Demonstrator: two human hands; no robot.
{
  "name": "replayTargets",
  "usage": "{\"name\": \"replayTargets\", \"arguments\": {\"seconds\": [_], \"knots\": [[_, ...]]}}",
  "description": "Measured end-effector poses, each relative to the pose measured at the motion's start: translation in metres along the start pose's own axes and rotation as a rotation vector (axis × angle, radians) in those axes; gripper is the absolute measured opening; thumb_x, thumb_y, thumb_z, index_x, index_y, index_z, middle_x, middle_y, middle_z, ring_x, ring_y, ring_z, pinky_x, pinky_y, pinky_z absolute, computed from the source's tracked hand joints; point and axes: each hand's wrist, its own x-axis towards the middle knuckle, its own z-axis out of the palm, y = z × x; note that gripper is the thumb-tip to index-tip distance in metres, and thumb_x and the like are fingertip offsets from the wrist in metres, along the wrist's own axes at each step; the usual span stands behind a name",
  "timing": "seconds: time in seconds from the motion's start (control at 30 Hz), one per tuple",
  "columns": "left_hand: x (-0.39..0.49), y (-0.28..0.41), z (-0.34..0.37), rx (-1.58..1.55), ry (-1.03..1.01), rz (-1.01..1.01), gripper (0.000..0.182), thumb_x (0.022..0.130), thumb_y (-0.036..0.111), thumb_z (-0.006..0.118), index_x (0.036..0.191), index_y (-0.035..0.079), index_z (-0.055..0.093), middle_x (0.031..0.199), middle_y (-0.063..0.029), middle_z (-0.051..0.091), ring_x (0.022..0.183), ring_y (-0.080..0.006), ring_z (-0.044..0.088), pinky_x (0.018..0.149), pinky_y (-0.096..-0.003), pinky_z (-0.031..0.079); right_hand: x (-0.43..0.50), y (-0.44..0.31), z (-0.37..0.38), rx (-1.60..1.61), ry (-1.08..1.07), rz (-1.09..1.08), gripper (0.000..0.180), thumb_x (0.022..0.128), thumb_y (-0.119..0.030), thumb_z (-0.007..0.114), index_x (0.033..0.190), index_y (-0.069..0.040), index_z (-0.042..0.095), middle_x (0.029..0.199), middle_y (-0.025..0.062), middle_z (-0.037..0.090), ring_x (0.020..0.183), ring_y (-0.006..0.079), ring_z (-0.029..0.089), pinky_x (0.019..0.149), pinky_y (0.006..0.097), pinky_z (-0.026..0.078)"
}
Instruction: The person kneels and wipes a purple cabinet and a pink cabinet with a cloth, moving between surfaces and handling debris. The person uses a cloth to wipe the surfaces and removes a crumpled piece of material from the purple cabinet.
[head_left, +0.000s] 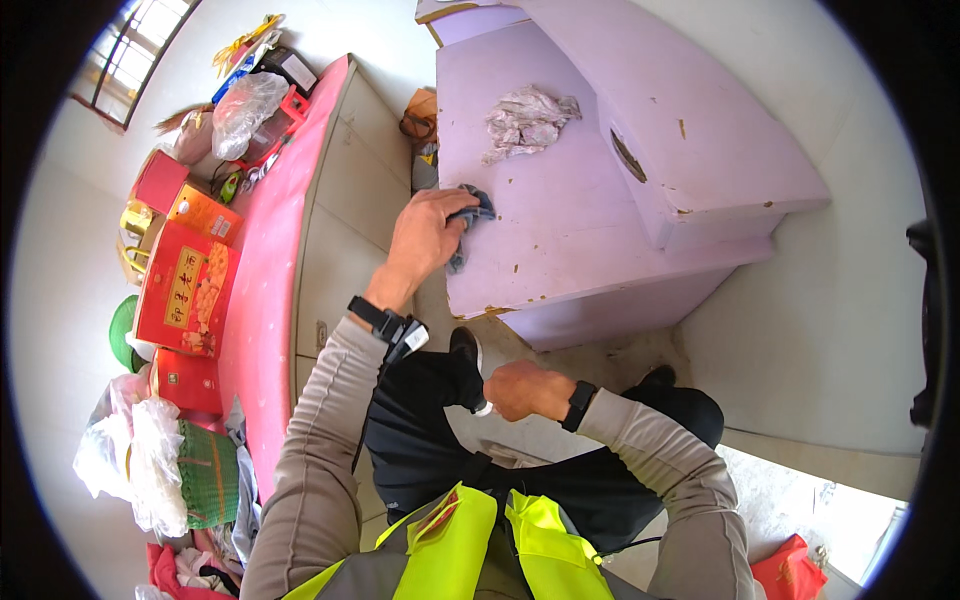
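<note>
My left hand (429, 229) grips a dark blue-grey checked cloth (475, 204) at the left edge of a lilac-painted piece of furniture (555, 232). Part of the cloth lies on the flat top, and another part hangs over the side below my fingers. Farther back on that top sits a crumpled pale patterned cloth (528, 122). Over my lap, my right hand (523, 390) is curled into a fist, apart from the furniture. Nothing shows in it, though its palm side is hidden.
A raised lilac section (705, 127) with an oval cutout borders the top's right side. To the left runs a cabinet (349, 202) under a pink cover (259, 300), holding red boxes (187, 289), plastic bags and a green woven basket (208, 476). A red bag (789, 570) is at lower right.
</note>
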Motion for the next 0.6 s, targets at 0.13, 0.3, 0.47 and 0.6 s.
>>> {"name": "replayTargets", "arguments": {"seconds": [0.13, 0.3, 0.47, 0.6], "knots": [[-0.024, 0.016, -0.006, -0.065, 0.000, -0.013, 0.041, 0.078, -0.005, 0.068, 0.117, 0.007, 0.074, 0.127, -0.0138, 0.071, 0.118, -0.0359, 0.063, 0.105, -0.0429, 0.050, 0.003, -0.003, 0.002, -0.025, -0.005, 0.006, 0.018, 0.076, -0.010, 0.067, 0.091, -0.004, 0.077, 0.090, 0.0187, 0.075, 0.087, 0.0387, 0.073, 0.071, 0.0492, 0.059], [-0.014, 0.001, -0.005, -0.069, 0.020, 0.059, 0.039, 0.078, -0.002, 0.069, 0.115, 0.010, 0.075, 0.126, -0.0092, 0.071, 0.115, -0.0336, 0.064, 0.102, -0.0416, 0.052, 0.003, 0.000, 0.008, -0.019, -0.037, 0.039, 0.017, 0.080, -0.014, 0.068, 0.091, -0.005, 0.076, 0.089, 0.0185, 0.074, 0.086, 0.0390, 0.073, 0.071, 0.0499, 0.058], [0.019, -0.035, 0.007, -0.068, 0.023, 0.011, 0.042, 0.078, -0.004, 0.068, 0.117, 0.009, 0.074, 0.127, -0.0102, 0.071, 0.117, -0.0339, 0.063, 0.103, -0.0410, 0.051, 0.000, 0.010, 0.009, -0.055, -0.051, 0.071, 0.022, 0.089, -0.027, 0.071, 0.089, -0.006, 0.076, 0.089, 0.0183, 0.074, 0.085, 0.0403, 0.071, 0.073, 0.0506, 0.057], [0.051, -0.066, 0.011, -0.060, -0.010, 0.005, 0.042, 0.080, -0.005, 0.068, 0.119, 0.009, 0.074, 0.127, -0.0107, 0.071, 0.118, -0.0342, 0.063, 0.104, -0.0409, 0.051, -0.007, 0.016, 0.008, -0.041, -0.050, 0.123, 0.020, 0.089, -0.025, 0.071, 0.089, -0.006, 0.076, 0.089, 0.0177, 0.074, 0.085, 0.0394, 0.072, 0.073, 0.0500, 0.057]]}}
